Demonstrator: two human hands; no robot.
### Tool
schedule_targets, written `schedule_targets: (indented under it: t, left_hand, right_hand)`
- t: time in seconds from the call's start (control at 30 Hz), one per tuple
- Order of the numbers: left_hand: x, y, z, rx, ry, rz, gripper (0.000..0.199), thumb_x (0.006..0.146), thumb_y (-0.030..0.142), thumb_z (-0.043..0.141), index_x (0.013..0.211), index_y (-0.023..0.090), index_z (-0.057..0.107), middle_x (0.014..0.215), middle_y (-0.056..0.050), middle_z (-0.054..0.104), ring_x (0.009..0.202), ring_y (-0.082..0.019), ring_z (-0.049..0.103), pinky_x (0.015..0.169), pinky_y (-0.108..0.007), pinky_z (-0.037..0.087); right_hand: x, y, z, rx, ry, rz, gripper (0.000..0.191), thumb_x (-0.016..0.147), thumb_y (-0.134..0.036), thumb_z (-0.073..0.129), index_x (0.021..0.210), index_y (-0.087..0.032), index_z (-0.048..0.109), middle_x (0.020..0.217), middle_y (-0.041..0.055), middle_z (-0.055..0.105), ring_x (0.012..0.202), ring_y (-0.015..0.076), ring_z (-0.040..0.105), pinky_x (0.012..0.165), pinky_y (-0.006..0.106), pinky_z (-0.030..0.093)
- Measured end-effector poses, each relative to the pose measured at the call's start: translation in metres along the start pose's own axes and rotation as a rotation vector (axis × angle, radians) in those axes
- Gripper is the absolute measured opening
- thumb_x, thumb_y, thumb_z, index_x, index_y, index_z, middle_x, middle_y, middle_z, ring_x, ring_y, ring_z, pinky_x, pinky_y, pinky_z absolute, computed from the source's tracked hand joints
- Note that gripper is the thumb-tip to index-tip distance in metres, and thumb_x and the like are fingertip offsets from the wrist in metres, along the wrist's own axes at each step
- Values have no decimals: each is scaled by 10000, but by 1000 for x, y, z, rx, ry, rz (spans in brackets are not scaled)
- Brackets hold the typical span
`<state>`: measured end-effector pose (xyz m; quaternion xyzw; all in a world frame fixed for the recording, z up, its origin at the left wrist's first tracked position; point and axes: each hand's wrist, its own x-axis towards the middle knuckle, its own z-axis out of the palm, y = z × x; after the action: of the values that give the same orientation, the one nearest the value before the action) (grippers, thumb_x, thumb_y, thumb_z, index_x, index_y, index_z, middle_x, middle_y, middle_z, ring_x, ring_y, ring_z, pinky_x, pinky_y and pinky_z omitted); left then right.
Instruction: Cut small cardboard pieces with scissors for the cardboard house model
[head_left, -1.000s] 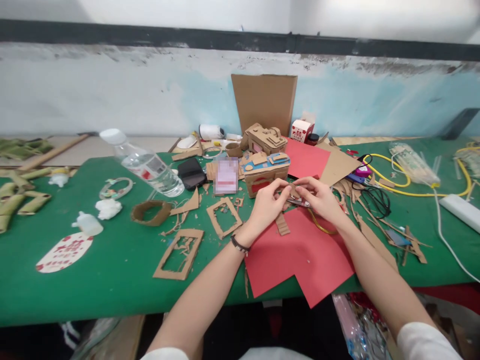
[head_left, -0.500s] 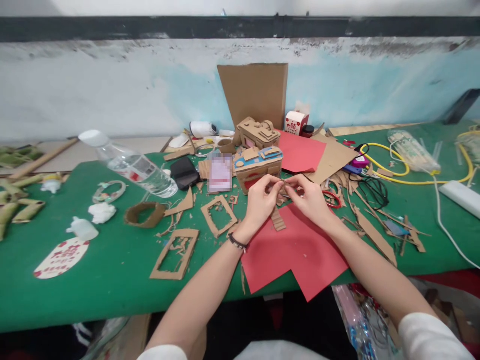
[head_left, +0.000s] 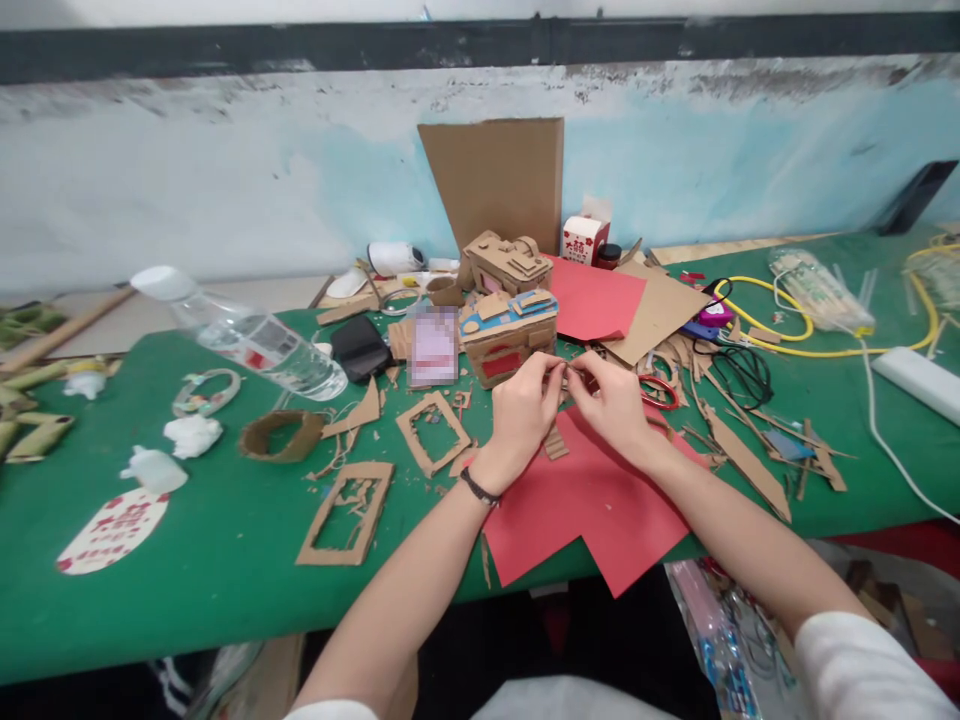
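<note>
My left hand (head_left: 527, 408) and my right hand (head_left: 609, 402) meet fingertip to fingertip above a sheet of red paper (head_left: 577, 510). Both are closed in a pinch on something too small to make out. Just under them a ridged strip of cardboard (head_left: 555, 443) lies on the red paper. Behind my left hand stands a cardboard model with a blue top (head_left: 510, 335), and a second cardboard model (head_left: 508, 262) is behind that. Red-handled scissors (head_left: 659, 392) lie by my right hand, partly hidden.
Two cardboard frames (head_left: 306, 540), a cardboard ring (head_left: 281, 436) and a tilted water bottle (head_left: 247, 340) are on the left. Cardboard scraps (head_left: 746, 463), a yellow cable (head_left: 832, 351) and a white power strip (head_left: 919, 388) lie right. A cardboard sheet (head_left: 502, 185) leans on the wall.
The camera view has shifted slightly. My fingertips have come closer together, and my hands remain pinched over the red paper.
</note>
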<state>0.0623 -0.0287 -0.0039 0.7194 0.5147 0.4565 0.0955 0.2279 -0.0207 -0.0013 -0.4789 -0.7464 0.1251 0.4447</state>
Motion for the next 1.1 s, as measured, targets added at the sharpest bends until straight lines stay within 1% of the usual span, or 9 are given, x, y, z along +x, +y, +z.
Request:
schedule_targets:
  t: [0.1, 0.23, 0.33, 0.47, 0.6, 0.73, 0.87, 1.0, 1.1]
  left_hand:
    - [0, -2, 2, -26, -38, -17, 173, 1115, 349, 594, 1107, 241, 729, 1008, -38, 835, 834, -179, 784, 754, -259, 540]
    - [0, -1, 5, -9, -54, -46, 207, 1118, 315, 581, 1221, 246, 746, 1107, -57, 858, 919, -216, 822, 826, -291, 583]
    - [-5, 4, 9, -32, -57, -50, 315, 1110, 239, 547, 1374, 239, 718, 1244, -83, 846, 991, -236, 836, 890, -323, 616]
    - [-16, 13, 16, -96, -91, -46, 501, 1074, 133, 496, 1549, 234, 624, 1411, -112, 788, 1161, -254, 817, 1012, -362, 630]
    - [-17, 17, 16, -147, -118, -27, 526, 1085, 164, 493, 1595, 242, 597, 1504, -122, 734, 1276, -274, 777, 1096, -406, 616]
    - [-5, 18, 7, -319, -102, -90, 414, 1123, 272, 521, 1506, 258, 679, 1422, -86, 783, 1256, -249, 776, 1118, -401, 605]
    - [5, 17, -1, -411, 38, -138, 255, 1096, 316, 618, 1276, 248, 786, 1291, -75, 819, 1159, -225, 782, 1047, -363, 619]
    - [3, 16, 0, -402, 94, -123, 140, 1038, 311, 719, 1098, 225, 811, 1082, -70, 811, 1012, -213, 771, 916, -333, 625]
    - [-2, 18, 4, -377, 147, -97, 104, 1028, 299, 737, 1027, 222, 807, 1005, -53, 793, 957, -199, 754, 896, -330, 608]
  right_hand:
    - [0, 4, 6, -42, 24, 8, 139, 1027, -308, 610, 908, -254, 654, 721, 11, 701, 642, 195, 636, 649, 299, 454]
    - [6, 12, 5, -31, 1, 27, 134, 1049, -361, 605, 1027, -250, 678, 826, 37, 765, 678, 212, 684, 661, 303, 476]
    - [8, 17, 2, -44, 5, -10, 178, 1087, -368, 569, 1074, -240, 691, 884, 59, 794, 707, 216, 712, 673, 304, 480]
    - [6, 21, 2, -140, 61, -66, 187, 1100, -336, 548, 1056, -226, 693, 862, 75, 795, 760, 233, 738, 694, 307, 476]
    - [5, 24, 2, -177, 70, -90, 222, 1123, -341, 519, 1058, -219, 692, 864, 89, 792, 783, 241, 746, 706, 314, 487]
    - [8, 21, 1, -42, 94, -65, 246, 1151, -398, 505, 1145, -232, 687, 992, 97, 816, 841, 243, 769, 757, 327, 544]
    - [9, 15, 1, 67, 77, -68, 212, 1149, -392, 524, 1174, -254, 684, 1093, 87, 816, 926, 243, 778, 857, 352, 588]
    - [5, 10, 0, 84, 58, -114, 186, 1134, -317, 529, 1147, -237, 697, 1069, 93, 810, 928, 247, 776, 859, 361, 593]
    - [1, 7, -1, 54, 79, -131, 183, 1125, -281, 527, 1117, -227, 702, 1032, 95, 809, 925, 251, 776, 855, 366, 593]
